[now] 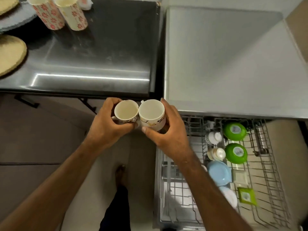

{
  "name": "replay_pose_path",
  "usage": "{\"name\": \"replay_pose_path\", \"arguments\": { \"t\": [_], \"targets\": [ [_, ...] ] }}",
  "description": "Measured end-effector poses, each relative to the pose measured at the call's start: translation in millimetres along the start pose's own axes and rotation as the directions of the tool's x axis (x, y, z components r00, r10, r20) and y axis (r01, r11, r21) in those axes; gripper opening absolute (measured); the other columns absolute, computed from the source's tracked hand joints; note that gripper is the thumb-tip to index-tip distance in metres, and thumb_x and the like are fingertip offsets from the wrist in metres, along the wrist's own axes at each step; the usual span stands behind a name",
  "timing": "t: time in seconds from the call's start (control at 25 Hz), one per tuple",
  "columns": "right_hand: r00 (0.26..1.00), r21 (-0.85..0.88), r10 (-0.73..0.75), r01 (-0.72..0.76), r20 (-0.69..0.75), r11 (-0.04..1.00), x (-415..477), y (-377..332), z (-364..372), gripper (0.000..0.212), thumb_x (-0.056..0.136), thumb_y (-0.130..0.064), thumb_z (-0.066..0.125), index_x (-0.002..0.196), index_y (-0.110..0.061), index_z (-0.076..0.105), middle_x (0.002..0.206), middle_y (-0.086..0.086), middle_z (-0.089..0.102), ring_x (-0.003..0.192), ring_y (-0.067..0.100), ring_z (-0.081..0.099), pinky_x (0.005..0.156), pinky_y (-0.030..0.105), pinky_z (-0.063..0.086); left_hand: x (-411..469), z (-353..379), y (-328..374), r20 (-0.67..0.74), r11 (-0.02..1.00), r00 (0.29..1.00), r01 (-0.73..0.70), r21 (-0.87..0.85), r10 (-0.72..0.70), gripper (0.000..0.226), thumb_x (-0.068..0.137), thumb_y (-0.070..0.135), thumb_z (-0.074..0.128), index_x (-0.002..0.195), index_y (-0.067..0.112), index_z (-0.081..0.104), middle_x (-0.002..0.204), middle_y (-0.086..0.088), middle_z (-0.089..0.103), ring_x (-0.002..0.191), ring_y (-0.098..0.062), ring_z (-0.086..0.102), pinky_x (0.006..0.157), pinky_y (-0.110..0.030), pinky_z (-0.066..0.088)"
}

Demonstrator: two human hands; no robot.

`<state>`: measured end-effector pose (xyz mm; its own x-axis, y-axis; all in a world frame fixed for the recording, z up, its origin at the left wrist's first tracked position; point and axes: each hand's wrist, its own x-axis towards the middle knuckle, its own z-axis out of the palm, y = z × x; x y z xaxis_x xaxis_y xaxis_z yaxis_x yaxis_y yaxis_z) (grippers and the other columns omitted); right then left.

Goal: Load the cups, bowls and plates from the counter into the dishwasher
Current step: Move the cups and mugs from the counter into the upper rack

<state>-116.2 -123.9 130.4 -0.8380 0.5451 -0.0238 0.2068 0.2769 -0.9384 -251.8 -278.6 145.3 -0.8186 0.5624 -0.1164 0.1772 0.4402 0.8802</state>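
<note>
My left hand (106,124) grips a white cup with a dark floral pattern (125,112). My right hand (168,129) grips a white cup with a gold pattern (151,114). Both cups are upright, side by side and touching, held in the air just in front of the dark counter's (93,52) edge. To the right, the dishwasher's pulled-out rack (266,164) holds two upturned green bowls (235,131), a blue bowl (219,172), small white cups (215,153) and a green square dish (246,195).
At the counter's far left stand two tall floral tumblers (60,12), a grey plate (15,19) and two tan plates (10,54). The dishwasher's grey top (225,60) lies right of the counter. My foot (120,174) is on the floor below.
</note>
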Motion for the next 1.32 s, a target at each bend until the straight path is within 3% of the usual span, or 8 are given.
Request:
{"name": "replay_pose_path", "arguments": {
  "t": [0.12,0.28,0.36,0.52,0.72,0.84,1.04,1.32],
  "targets": [
    [1.0,0.063,0.01,-0.01,-0.007,0.998,-42.4,28.2,-38.9,0.078,0.076,-0.027,0.086,0.142,-0.031,0.046,0.135,-0.012,0.046,0.126,0.006,0.051,0.103,0.032,0.051,-28.4,50.8,2.1,0.049,1.0,0.999,0.014,-0.026,-0.013,0.076,0.054,0.046,0.09,0.119,0.027,0.056,0.11,0.007,0.071,0.1,-0.014,0.07,0.087,-0.049,0.06],
    [0.995,0.063,0.082,-0.078,-0.058,0.995,-86.6,96.4,-77.0,0.083,0.075,-0.022,0.087,0.146,-0.023,0.045,0.132,-0.008,0.045,0.123,0.008,0.053,0.098,0.023,0.051,-50.5,115.4,-12.0,0.109,0.999,0.993,0.037,-0.03,-0.033,0.073,0.051,0.051,0.086,0.115,0.032,0.056,0.106,0.011,0.069,0.096,-0.011,0.069,0.082,-0.039,0.061],
    [0.983,0.035,0.148,-0.145,-0.104,0.989,-99.8,135.3,-94.7,0.089,0.073,-0.025,0.088,0.148,-0.025,0.042,0.131,-0.014,0.048,0.12,0.004,0.055,0.092,0.02,0.052,-54.2,140.8,-24.0,0.134,0.998,0.99,0.051,-0.032,-0.046,0.071,0.051,0.052,0.086,0.114,0.034,0.056,0.106,0.014,0.068,0.095,-0.01,0.068,0.08,-0.034,0.06],
    [0.934,0.007,0.292,-0.297,-0.207,0.955,-109.2,207.6,-122.2,0.086,0.071,-0.028,0.091,0.143,-0.03,0.043,0.124,-0.019,0.06,0.106,0.003,0.064,0.085,0.03,0.059,-51.2,190.5,-54.2,0.194,0.999,0.98,0.048,-0.018,-0.043,0.07,0.056,0.046,0.09,0.116,0.034,0.055,0.11,0.011,0.068,0.099,-0.013,0.068,0.083,-0.041,0.06],
    [0.918,-0.222,0.322,-0.373,-0.232,0.901,-90.4,269.8,-131.8,0.092,0.071,-0.039,0.088,0.148,-0.027,0.039,0.119,-0.015,0.061,0.102,0.005,0.062,0.088,0.033,0.057,-34.1,234.8,-80.0,0.239,1.0,0.971,0.023,0.009,-0.025,0.071,0.06,0.043,0.09,0.12,0.032,0.053,0.11,0.016,0.065,0.1,-0.004,0.066,0.081,-0.03,0.059],
    [0.934,-0.39,0.27,-0.346,-0.235,0.854,-76.8,300.4,-123.3,0.097,0.066,-0.039,0.087,0.147,-0.025,0.037,0.123,-0.005,0.06,0.106,0.018,0.06,0.085,0.039,0.055,-17.1,253.0,-95.2,0.277,1.0,0.961,0.013,0.017,-0.017,0.075,0.059,0.044,0.09,0.123,0.029,0.054,0.11,0.015,0.066,0.1,-0.002,0.066,0.082,-0.026,0.057],
    [0.947,-0.606,0.233,-0.321,-0.221,0.728,-66.7,316.3,-116.0,0.097,0.062,-0.04,0.084,0.145,-0.021,0.039,0.128,0.002,0.059,0.108,0.031,0.058,0.077,0.032,0.044,2.1,257.4,-96.3,0.325,0.999,0.946,-0.032,0.042,0.016,0.075,0.062,0.043,0.093,0.123,0.03,0.053,0.112,0.015,0.064,0.1,0.002,0.065,0.074,-0.012,0.052],
    [0.934,-0.803,0.322,-0.306,-0.151,0.512,-51.0,308.1,-101.8,0.095,0.071,-0.05,0.078,0.148,-0.024,0.03,0.136,0.002,0.059,0.121,0.032,0.054,0.09,0.04,0.05,19.1,264.2,-82.9,0.357,0.997,0.933,-0.066,0.045,0.046,0.069,0.066,0.037,0.095,0.12,0.034,0.053,0.111,0.017,0.064,0.098,0.003,0.065,0.076,-0.015,0.054]
  ]
}}
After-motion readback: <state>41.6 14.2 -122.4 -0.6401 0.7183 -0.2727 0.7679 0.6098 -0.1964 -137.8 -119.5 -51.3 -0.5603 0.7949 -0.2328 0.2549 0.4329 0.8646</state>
